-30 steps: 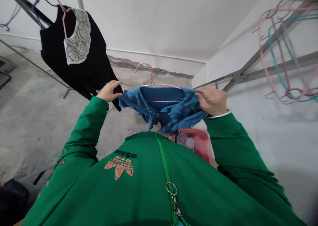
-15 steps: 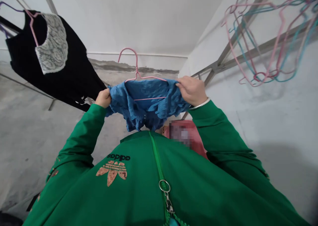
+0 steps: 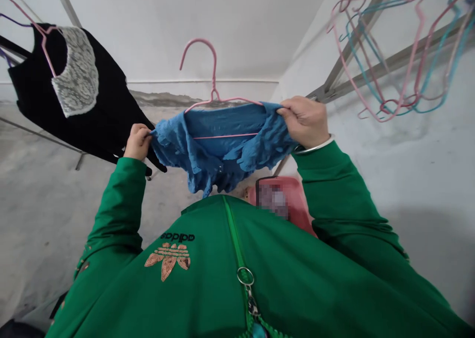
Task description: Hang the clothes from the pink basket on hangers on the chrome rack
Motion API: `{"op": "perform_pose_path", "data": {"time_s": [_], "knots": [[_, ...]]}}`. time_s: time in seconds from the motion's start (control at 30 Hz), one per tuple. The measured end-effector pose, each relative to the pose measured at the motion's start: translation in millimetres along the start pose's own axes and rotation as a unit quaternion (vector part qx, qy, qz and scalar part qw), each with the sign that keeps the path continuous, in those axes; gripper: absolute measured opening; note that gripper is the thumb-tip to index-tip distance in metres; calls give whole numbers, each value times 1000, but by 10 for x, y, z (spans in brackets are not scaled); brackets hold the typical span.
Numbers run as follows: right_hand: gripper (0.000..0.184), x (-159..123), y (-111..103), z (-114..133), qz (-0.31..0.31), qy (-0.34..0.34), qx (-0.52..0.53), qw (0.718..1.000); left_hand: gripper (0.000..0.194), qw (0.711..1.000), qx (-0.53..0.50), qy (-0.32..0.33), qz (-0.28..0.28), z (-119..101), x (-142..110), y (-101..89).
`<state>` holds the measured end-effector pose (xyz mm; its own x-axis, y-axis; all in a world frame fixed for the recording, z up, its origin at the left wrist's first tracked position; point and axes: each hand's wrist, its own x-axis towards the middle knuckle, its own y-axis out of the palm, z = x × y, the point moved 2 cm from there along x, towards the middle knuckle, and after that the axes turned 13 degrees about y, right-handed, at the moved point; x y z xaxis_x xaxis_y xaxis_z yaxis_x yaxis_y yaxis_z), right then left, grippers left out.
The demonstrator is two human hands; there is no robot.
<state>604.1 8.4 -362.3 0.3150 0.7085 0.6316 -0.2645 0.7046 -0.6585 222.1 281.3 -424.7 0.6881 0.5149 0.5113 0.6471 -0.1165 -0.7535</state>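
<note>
A crumpled blue garment (image 3: 222, 120), its front open at the neck, is stretched out before my chest. Inside its shoulders sits a pink hanger (image 3: 214, 75), whose hook stands up free and whose lower bar crosses the neck opening. My left hand (image 3: 138, 141) pinches the garment's left shoulder edge. At the opposite shoulder, my right hand (image 3: 307, 120) is closed on the cloth, with a pale bangle around the wrist. The fingertips of both hands are partly hidden by the fabric.
On the left, a black garment with a lace collar (image 3: 76, 73) hangs from a rack, close to my left hand. Pink and blue hangers (image 3: 411, 56) dangle from a metal bar (image 3: 393, 56) at upper right. Below stands a pink basin (image 3: 299, 204) with blurred contents.
Both hands have moved apart and slightly up, pulling the blue garment wider. The pink hanger has risen with it and looks closer.
</note>
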Motion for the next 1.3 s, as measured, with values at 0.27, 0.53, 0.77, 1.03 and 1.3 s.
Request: {"op": "perform_pose_path", "data": {"time_s": [0.27,0.53,0.77,1.03,1.3], "knots": [[40,78,-247,30,-28,10,-34,999,42,996,-36,-52,56,-39,-70,-212],[24,67,-215,241,-52,-77,-23,995,61,980,49,168,95,-1057,380,-198],[14,47,-206,234,107,-54,89,989,27,983,128,122,41,-914,388,44],[35,-359,196,547,459,279,434,723,22,981,127,121,79,-511,303,76],[37,127,709,1120,375,329,544,675,24,973,151,-60,-163,-408,-828,13]]}}
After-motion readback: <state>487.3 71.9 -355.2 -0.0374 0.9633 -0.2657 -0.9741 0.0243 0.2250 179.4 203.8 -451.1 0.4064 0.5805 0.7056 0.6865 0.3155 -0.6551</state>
